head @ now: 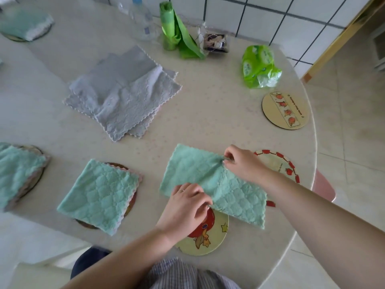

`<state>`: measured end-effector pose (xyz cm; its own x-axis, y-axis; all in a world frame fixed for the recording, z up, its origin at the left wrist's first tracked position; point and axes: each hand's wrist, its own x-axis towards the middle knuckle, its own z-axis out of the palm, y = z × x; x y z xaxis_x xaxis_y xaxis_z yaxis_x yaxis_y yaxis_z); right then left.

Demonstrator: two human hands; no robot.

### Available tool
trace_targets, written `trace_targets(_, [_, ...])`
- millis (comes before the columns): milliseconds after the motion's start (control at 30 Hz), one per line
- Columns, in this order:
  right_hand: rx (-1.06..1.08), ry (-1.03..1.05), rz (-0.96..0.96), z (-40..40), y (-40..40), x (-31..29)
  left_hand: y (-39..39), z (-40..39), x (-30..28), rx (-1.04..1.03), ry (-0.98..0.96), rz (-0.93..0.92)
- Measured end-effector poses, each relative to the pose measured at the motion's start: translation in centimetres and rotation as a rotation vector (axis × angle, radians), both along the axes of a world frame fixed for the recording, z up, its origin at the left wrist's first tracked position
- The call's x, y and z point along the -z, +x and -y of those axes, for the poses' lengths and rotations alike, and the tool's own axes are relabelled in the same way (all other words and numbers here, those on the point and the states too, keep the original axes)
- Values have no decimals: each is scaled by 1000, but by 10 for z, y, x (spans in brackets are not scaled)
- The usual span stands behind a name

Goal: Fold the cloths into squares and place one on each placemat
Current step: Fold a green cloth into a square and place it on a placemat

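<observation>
**Third or fourth cloth in hand, half folded**

I am working on the mint-green quilted microfibre cloth (pixel 216 184), which lies as a long rectangle across the pale speckled table (pixel 208 122), so it looks folded once and not yet squared. My left hand (pixel 187 205) pinches its near long edge about midway; my right hand (pixel 243 163) pinches the far long edge at the same line, fingers closed on the fabric. The cloth's near end overlaps the round yellow placemat with a red cartoon fruit (pixel 208 238), and its far right edge covers part of the round placemat with a red-tile border (pixel 285 163).

Done, as far as I can judge: a folded mint-green square (pixel 100 195) sits on a dark round placemat (pixel 120 166); another folded green cloth (pixel 16 170) rests on a mat at the left edge; a third folded green cloth (pixel 23 21) lies on a mat at the far left, though blurred.

Left: the cloth in my grip needs its second fold and a mat. The round cream placemat with a strip of orange fruit (pixel 285 110) is bare. A loose stack of grey scalloped-edge cloths (pixel 123 90) waits unfolded mid-table.

Containers: a clear plastic bottle with a blue cap (pixel 141 19) stands at the back; whether it holds anything I cannot tell. A crumpled green plastic packet (pixel 258 65) lies near it, contents unclear.
</observation>
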<state>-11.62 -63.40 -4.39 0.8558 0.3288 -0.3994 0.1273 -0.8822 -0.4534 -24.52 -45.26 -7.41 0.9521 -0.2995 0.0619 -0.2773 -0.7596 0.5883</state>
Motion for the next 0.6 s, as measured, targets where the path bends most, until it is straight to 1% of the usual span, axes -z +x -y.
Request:
trace_targets(67, [78,108,17,9,-6,-15,-4,-8,-12,-132,-96,-4])
trace_targets(100, [120,172,26,13,-10,-22,-6,-11,-20,-223,-183,-40])
trace_targets(167, [182,290,-11,18,-22,-36,-10,-12,-35,-419,-433,-207])
trace_targets(233, [235,372,-106,17,-39,-44,-10,-7,-43,-592,-688,-354])
trace_targets(300, [266,415,-175,14,-57,-45,-11,-2,-44,-689,-907,-479])
trace_targets(367, [255,433,-209,11,-73,-42,-15,0,-38,-681,-1044,-597])
trace_targets(400, [244,456,-217,10,-81,-39,-18,0,-32,-653,-1035,-623])
trace_targets(433, [233,478,-234,9,-86,-36,-21,-1,-29,-627,-984,-635])
trace_targets(533, [224,485,-273,8,-99,-31,-22,-9,-23,-549,-747,-622])
trace_targets(600, [223,474,-265,8,-106,-27,-21,-16,-21,-488,-654,-614])
